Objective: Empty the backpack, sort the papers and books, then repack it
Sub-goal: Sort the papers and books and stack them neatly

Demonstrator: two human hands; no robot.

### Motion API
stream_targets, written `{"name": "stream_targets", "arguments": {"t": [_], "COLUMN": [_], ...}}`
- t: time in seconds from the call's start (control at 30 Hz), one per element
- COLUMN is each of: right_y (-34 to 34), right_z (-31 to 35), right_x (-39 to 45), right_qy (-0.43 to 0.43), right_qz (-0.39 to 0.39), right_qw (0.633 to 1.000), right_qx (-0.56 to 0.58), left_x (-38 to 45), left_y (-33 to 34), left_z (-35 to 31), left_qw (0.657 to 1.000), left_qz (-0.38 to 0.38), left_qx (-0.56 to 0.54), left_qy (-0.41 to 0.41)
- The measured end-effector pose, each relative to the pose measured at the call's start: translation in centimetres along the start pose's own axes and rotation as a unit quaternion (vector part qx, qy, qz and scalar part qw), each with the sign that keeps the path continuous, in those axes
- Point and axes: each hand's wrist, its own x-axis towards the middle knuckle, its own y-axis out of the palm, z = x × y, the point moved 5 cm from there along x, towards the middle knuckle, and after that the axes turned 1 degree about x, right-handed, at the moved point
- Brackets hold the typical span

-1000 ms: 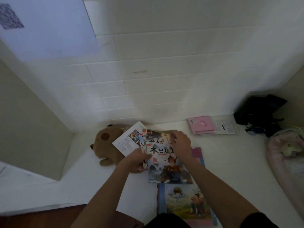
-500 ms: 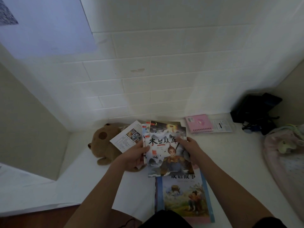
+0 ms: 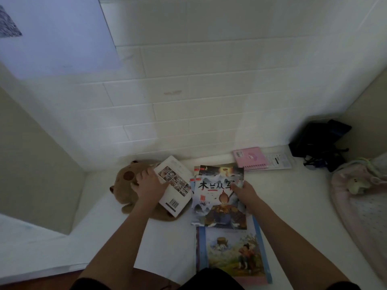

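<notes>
While both hands work over a white surface beside a tiled wall, the person's left hand point(image 3: 149, 186) closes around the left edge of a white paperback point(image 3: 174, 186), fingers curled over it and thumb on the cover. That book lies back cover up, barcode toward the person, half resting on a brown plush toy point(image 3: 125, 185). Its long axis runs diagonally, from far-left to near-right, with the barcode end pointing toward the person's right.

The right hand point(image 3: 244, 192) pinches the right edge of a picture book point(image 3: 217, 203) with large black characters on its cover; fingertips point(image 3: 234, 186) curl over the edge. This book tops a loose, fanned stack, with a darker cover point(image 3: 221, 170) showing beyond it. Its long axis runs away from the person, title at the far end. A larger blue-bordered storybook point(image 3: 232, 254) lies nearest the person, aligned the same way.

A pink spiral notebook point(image 3: 250, 158) sits near the wall, well apart from the stack. The pale pink backpack point(image 3: 360, 197) lies at the far right, and a dark bundle point(image 3: 318, 143) occupies the corner.

Likely risks: the paperback, perched on the soft toy, could slide or tip off if released carelessly. The fanned stack could also spread further, mixing sorted piles, since only one edge is held.
</notes>
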Motion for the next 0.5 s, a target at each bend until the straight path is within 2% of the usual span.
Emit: {"name": "stream_targets", "arguments": {"t": [0.1,0.2,0.37,0.5], "right_y": [0.0,0.1,0.1,0.6], "right_z": [-0.1,0.7,1.0,0.1], "right_x": [0.2,-0.5,-0.7,-0.2], "right_qy": [-0.003,-0.011,-0.003,0.018], "right_qz": [0.002,-0.004,-0.027,-0.017], "right_qw": [1.0,0.999,0.999,0.999], "right_qx": [-0.009,-0.032,-0.023,0.032], "left_x": [0.7,0.9,-0.5,-4.1], "left_y": [-1.4,-3.7,-6.2,-3.9], "left_z": [-0.3,-1.2,-6.0,-10.8], "left_qw": [0.998,0.99,0.98,0.96], "left_qz": [-0.03,-0.014,0.052,0.13], "left_qx": [-0.058,-0.139,-0.153,-0.176], "left_qy": [0.005,0.027,0.113,0.176]}}
